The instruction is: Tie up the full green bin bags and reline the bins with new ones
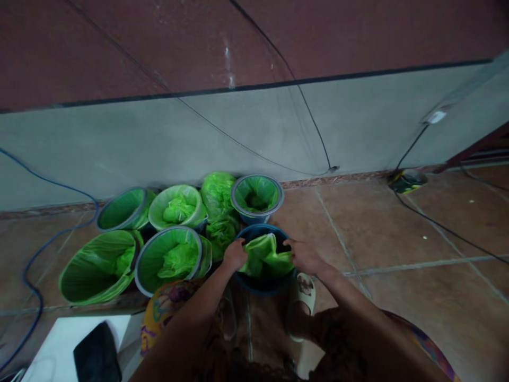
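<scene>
Far left: green-lined buckets bunched by the wall, nearest of them to the person's knee a grey-rimmed bucket; a stuffed green bag stands right of that group. Next, left hand: over the left rim of the blue bucket, fingers curled, looks pinched on the left edge of the green liner; fingertips partly hidden, so exact pinch unclear. Middle: liner sits in the mouth of the blue bucket, directly between the hands, its wider run going side to side, hand to hand; top edge bunched and folded, not draped over the rim, dark bucket interior showing round it. Neither hand is clearly nearer; each has its own side. Right: right hand at the right rim, fingers bent inward, appears to grasp the liner's right edge; thumb contact can't be made out. Both grips read as closed on thin material, little gap. Bucket is on the tiles between the feet, right sandal just beside it.
</scene>
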`<state>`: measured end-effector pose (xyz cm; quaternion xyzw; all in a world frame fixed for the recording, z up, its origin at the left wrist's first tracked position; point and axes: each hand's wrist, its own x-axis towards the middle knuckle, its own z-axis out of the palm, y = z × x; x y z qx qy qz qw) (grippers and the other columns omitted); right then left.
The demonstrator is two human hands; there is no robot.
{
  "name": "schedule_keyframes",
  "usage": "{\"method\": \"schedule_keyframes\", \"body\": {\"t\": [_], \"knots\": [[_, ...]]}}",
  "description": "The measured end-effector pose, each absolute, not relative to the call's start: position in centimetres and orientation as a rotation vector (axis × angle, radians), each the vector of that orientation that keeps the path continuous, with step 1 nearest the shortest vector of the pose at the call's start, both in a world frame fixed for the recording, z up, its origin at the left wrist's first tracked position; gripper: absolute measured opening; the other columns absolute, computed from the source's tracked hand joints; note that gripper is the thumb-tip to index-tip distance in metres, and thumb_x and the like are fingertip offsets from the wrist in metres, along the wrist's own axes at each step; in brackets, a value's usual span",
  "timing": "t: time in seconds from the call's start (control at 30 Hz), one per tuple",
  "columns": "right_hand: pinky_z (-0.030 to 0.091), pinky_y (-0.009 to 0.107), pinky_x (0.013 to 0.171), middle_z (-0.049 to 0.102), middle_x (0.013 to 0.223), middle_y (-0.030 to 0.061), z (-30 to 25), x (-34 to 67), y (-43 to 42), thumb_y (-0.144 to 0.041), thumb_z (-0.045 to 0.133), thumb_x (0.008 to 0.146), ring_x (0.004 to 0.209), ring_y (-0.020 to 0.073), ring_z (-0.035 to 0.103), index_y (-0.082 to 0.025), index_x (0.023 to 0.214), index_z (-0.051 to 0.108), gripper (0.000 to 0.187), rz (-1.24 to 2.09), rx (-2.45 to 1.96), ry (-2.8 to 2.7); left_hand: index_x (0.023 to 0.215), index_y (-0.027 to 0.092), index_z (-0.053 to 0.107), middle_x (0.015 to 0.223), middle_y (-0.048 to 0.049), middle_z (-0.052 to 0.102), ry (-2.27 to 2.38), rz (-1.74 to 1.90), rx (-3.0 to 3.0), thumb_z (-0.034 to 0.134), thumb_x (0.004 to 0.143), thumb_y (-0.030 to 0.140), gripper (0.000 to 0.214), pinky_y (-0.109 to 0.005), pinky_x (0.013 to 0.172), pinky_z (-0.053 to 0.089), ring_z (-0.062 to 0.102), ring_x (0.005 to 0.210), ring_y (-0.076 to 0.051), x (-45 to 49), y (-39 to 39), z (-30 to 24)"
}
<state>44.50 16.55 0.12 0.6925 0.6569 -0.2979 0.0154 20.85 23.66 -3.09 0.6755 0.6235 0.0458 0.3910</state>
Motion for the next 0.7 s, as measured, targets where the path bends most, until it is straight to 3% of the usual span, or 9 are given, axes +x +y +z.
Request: {"method": "schedule_keyframes", "body": {"t": [0.1,0.17,0.33,0.47,0.6,0.7], "knots": [[0.044,0.029,0.076,0.074,0.094,0.0117,1.4,48.1,15.9,-0.013,0.056,0.075,0.092,0.0257,0.067,-0.018,0.090,0.076,0.026,-0.828,1.956,2.086,0.119,0.014,0.066,0.113,-0.0161,0.071,1.712,-0.030,1.871,0.052,0.079,0.007,0.043,-0.037,0.096,0.047,0.065,0.110,-0.029,19.6,24.2,-2.0],[0.045,0.031,0.075,0.074,0.092,0.0143,1.9,49.9,15.3,-0.011,0.055,0.074,0.092,0.0271,0.067,-0.017,0.077,0.076,0.022,-0.785,1.953,1.980,0.111,0.018,0.071,0.108,-0.0128,0.073,1.741,-0.125,1.983,0.050,0.081,0.009,0.038,-0.034,0.091,0.048,0.067,0.106,-0.027,19.0,24.3,-1.2],[0.046,0.028,0.071,0.074,0.092,0.0127,2.4,50.2,14.4,-0.007,0.060,0.071,0.086,0.0243,0.070,-0.018,0.090,0.076,0.028,-0.890,2.107,1.750,0.102,0.023,0.075,0.102,-0.0072,0.075,1.711,-0.071,2.156,0.049,0.080,0.008,0.037,-0.034,0.094,0.044,0.065,0.104,-0.025,18.7,23.9,-0.3],[0.047,0.031,0.084,0.073,0.104,0.0128,2.9,46.8,15.6,-0.025,0.060,0.083,0.099,0.0254,0.067,-0.018,0.111,0.070,0.031,-0.827,2.277,1.899,0.099,0.023,0.075,0.103,-0.0059,0.074,1.598,0.070,2.246,0.047,0.080,0.006,0.038,-0.038,0.098,0.040,0.061,0.106,-0.025,19.4,23.3,-0.2],[0.044,0.031,0.096,0.064,0.128,0.0122,2.3,43.1,16.9,-0.044,0.063,0.084,0.114,0.0251,0.061,-0.019,0.134,0.056,0.056,-0.979,2.217,2.151,0.097,0.024,0.074,0.102,-0.0050,0.074,1.527,0.189,2.280,0.047,0.079,0.005,0.037,-0.040,0.099,0.038,0.060,0.103,-0.024,20.1,23.1,-0.1],[0.044,0.032,0.093,0.069,0.116,0.0138,1.0,41.7,17.6,-0.035,0.058,0.088,0.110,0.0256,0.063,-0.016,0.128,0.060,0.044,-0.973,2.282,2.011,0.100,0.023,0.072,0.105,-0.0056,0.072,1.559,0.299,2.288,0.049,0.080,0.007,0.034,-0.041,0.099,0.037,0.059,0.105,-0.026,20.4,23.2,0.3]]}}
